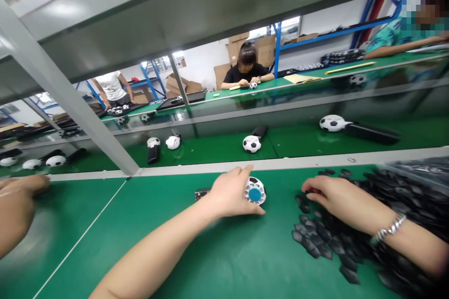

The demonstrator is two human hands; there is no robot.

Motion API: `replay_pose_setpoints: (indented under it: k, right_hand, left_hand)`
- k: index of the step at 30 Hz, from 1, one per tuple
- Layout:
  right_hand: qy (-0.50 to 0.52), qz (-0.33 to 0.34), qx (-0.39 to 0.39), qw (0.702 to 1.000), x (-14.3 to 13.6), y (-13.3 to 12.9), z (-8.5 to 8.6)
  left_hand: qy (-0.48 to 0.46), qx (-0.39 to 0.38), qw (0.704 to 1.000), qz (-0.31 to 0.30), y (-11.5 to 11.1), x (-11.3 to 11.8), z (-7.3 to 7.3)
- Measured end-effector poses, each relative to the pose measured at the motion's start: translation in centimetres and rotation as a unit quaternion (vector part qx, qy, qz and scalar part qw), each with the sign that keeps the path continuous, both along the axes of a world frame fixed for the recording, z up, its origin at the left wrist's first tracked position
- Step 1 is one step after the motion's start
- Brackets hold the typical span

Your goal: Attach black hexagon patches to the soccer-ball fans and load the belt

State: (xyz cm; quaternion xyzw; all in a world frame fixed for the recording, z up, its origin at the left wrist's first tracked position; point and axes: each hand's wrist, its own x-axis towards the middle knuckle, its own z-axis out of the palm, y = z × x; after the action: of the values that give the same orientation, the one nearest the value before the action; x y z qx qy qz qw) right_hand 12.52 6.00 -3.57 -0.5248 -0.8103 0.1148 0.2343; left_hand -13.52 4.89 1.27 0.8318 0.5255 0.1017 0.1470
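Note:
My left hand (pixel 231 192) curves its thumb and fingers around a soccer-ball handheld fan (pixel 255 191) lying on the green bench. The fan's white spoked face, with a round blue centre, points up. A dark part with small components sticks out left of the hand. To the right, my right hand (pixel 324 192) has its fingers pinched at the edge of a heap of small black plastic pieces (pixel 315 238). Dark piece edges show at its fingertips, though the grip is partly hidden.
Beyond a metal rail (pixel 280 164), a green conveyor (pixel 210 149) carries soccer-ball fans with black handles (pixel 251 143). A clear plastic bag (pixel 421 170) lies at right. Another person's arm (pixel 16 205) reaches in at left. A slanted metal post (pixel 80 103) and overhead shelf frame the view; people sit opposite.

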Motion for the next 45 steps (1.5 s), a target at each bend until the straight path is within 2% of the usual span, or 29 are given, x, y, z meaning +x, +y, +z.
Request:
replay_pose_setpoints:
  k: [4,6,8,11,13,15,18,21,25,29,33,39,45]
  right_hand:
    - [-0.034,0.01,-0.027,0.999,-0.6,0.1,0.8]
    - [-0.02,0.006,-0.035,0.999,-1.1,-0.1,1.4]
    - [0.014,0.003,-0.045,0.999,-1.8,-0.5,1.9]
    - [0.083,0.004,-0.05,0.995,-2.9,-1.4,2.4]
    - [0.111,0.018,-0.045,0.993,-3.6,-2.1,2.6]
    - [0.124,0.041,-0.037,0.991,-4.2,-2.6,2.6]
    - [0.147,0.071,-0.044,0.986,-5.0,-3.3,2.3]
    - [0.153,0.09,-0.074,0.981,-5.8,-3.9,1.8]
    - [0.154,0.128,-0.051,0.978,-6.8,-4.2,1.4]
    - [0.148,0.107,-0.04,0.982,-7.4,-4.3,1.3]
    - [0.18,0.073,-0.044,0.98,-7.7,-4.1,0.9]
    - [0.255,0.082,-0.112,0.957,-7.9,-3.7,0.1]
    - [0.243,0.065,-0.084,0.964,-7.9,-3.7,-0.1]
  left_hand:
    - [-0.002,-0.099,0.995,-0.013,-1.0,-3.0,1.4]
    - [0.021,-0.125,0.991,-0.047,-2.1,-3.6,1.4]
    - [0.044,-0.084,0.994,-0.055,-3.3,-3.0,0.5]
    - [0.062,0.019,0.998,-0.005,-4.4,-1.2,-1.4]
    - [0.049,0.038,0.998,0.014,-4.2,-0.3,-2.3]
    - [0.03,0.025,0.999,-0.01,-3.5,0.1,-2.6]
    - [0.04,0.017,0.998,-0.054,-2.5,0.2,-2.7]
    - [0.062,0.027,0.997,-0.045,-2.5,0.2,-2.8]
    - [0.021,0.027,0.999,-0.031,-3.1,0.2,-2.8]
    - [-0.032,0.004,0.999,-0.025,-3.2,0.1,-2.6]
    - [-0.052,0.014,0.998,-0.012,-3.1,0.2,-2.5]
    - [-0.059,0.015,0.998,0.001,-3.0,0.3,-2.6]
    - [-0.068,0.034,0.997,-0.001,-3.0,0.5,-2.7]
